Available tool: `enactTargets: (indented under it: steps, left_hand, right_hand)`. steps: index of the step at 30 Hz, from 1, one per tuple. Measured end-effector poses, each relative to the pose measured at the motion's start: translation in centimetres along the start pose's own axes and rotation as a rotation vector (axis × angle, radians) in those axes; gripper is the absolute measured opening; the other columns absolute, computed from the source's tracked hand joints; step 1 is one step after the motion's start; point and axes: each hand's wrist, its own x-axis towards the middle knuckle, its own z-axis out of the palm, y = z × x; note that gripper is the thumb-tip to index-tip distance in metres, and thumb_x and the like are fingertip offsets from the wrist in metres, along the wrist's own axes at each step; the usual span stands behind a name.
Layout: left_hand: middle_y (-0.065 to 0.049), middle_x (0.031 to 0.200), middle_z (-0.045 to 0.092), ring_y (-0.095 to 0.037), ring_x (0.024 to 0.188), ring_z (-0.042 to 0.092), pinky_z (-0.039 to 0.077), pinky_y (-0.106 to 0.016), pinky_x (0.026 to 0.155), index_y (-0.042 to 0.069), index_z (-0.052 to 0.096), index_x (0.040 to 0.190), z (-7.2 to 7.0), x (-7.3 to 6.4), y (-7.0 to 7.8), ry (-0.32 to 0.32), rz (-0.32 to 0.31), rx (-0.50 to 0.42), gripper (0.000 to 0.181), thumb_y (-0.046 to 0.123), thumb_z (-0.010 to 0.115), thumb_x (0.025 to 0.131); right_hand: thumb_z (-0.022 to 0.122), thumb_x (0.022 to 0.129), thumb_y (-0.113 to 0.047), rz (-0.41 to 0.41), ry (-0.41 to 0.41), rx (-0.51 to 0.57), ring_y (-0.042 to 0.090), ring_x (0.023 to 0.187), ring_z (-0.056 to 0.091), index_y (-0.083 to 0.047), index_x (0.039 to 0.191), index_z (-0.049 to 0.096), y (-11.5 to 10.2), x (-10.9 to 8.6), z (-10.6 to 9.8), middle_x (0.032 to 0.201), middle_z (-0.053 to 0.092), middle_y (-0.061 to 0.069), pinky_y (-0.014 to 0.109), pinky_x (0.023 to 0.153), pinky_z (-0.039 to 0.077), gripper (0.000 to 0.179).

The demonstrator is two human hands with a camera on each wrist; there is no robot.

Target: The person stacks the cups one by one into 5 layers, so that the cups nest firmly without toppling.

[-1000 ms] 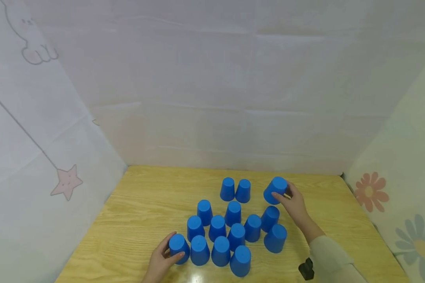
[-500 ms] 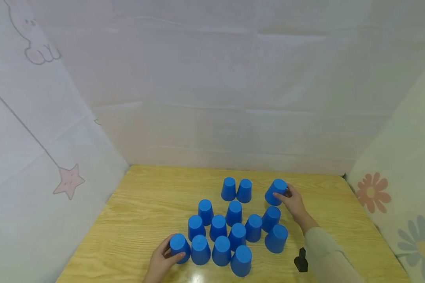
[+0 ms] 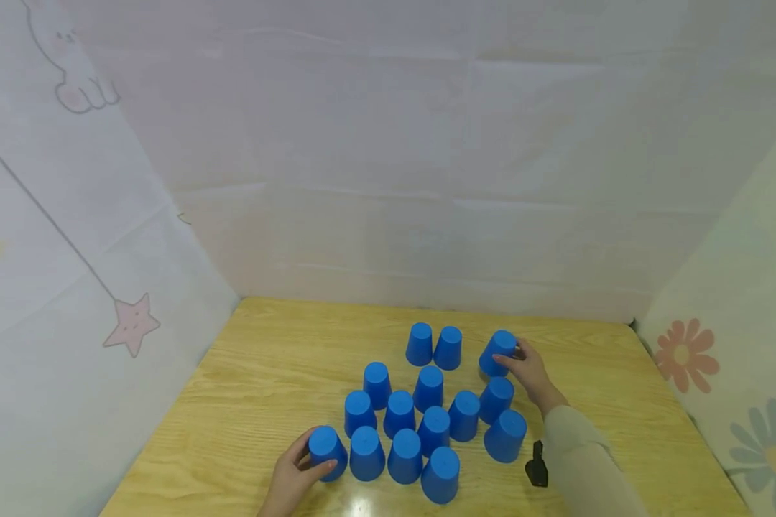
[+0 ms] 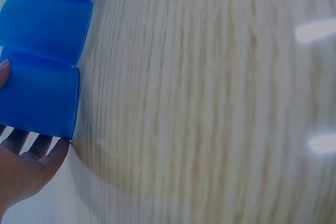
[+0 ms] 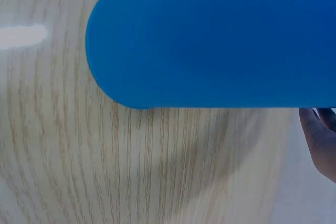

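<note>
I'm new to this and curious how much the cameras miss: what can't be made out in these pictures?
Insides of the blue cups: head view, hidden by their upturned bases.
Right hand: head view, some fingertips hidden behind the cup it holds.
Left hand: left wrist view, partly cut off by the left edge.
Black object by the right sleeve: head view, too small to identify.

Muted, even light covered the bench [image 3: 252,373]; white glare spotted it in every view, and both wrist pictures looked hazy.
</note>
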Motion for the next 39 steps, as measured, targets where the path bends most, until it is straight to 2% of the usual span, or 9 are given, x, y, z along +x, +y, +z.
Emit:
enactTargets:
  steps: [11,18,25,29,33,39]
  left_hand:
    - [-0.020,0.122,0.045,-0.039,0.111,0.039,0.039,-0.047,0.084,0.003,0.042,0.126,-0.2,-0.2,0.1,0.033,-0.008,0.000,0.070,0.027,0.073,0.067]
    - [-0.020,0.123,0.043,-0.039,0.111,0.038,0.039,-0.046,0.084,0.003,0.041,0.127,-0.4,-0.3,0.5,0.036,-0.019,-0.001,0.070,0.025,0.073,0.068]
    - [-0.019,0.121,0.046,-0.038,0.110,0.040,0.040,-0.046,0.083,0.003,0.043,0.125,-0.5,-0.2,0.4,0.047,0.012,-0.005,0.067,0.023,0.073,0.068]
    - [-0.016,0.117,0.049,-0.036,0.107,0.043,0.041,-0.045,0.082,0.006,0.047,0.122,-0.6,-0.3,0.5,0.083,0.014,-0.020,0.064,0.022,0.074,0.066]
    - [-0.016,0.116,0.050,-0.036,0.106,0.045,0.042,-0.046,0.080,0.005,0.049,0.120,-0.9,-0.6,0.9,0.118,0.040,-0.019,0.061,0.019,0.074,0.066]
    - [-0.017,0.119,0.048,-0.036,0.108,0.042,0.041,-0.047,0.082,0.004,0.046,0.122,-1.5,-0.6,1.4,0.112,0.059,-0.039,0.062,0.018,0.073,0.068]
  right_hand:
    - [0.060,0.081,-0.025,0.082,-0.025,-0.028,0.042,0.116,0.029,-0.002,0.134,0.024,0.5,1.5,0.6,0.130,0.029,0.027,0.052,0.089,0.032,0.068]
    - [0.061,0.081,-0.023,0.093,-0.063,-0.031,0.042,0.115,0.030,0.000,0.134,0.021,0.1,1.9,0.9,0.128,0.030,0.029,0.049,0.088,0.034,0.071]
    - [0.061,0.081,-0.020,0.097,-0.073,-0.058,0.043,0.115,0.031,-0.001,0.134,0.022,0.1,2.3,1.1,0.128,0.031,0.029,0.050,0.088,0.034,0.069]
    - [0.060,0.081,-0.017,0.096,-0.084,-0.077,0.042,0.116,0.030,-0.003,0.134,0.023,0.3,2.4,1.3,0.130,0.030,0.026,0.050,0.088,0.034,0.066]
    - [0.060,0.081,-0.017,0.095,-0.089,-0.100,0.043,0.115,0.031,-0.001,0.134,0.023,0.4,2.4,1.4,0.129,0.030,0.027,0.050,0.087,0.035,0.067]
    - [0.061,0.080,-0.017,0.108,-0.088,-0.116,0.044,0.114,0.030,0.001,0.133,0.024,0.2,2.1,1.6,0.129,0.030,0.028,0.054,0.087,0.033,0.067]
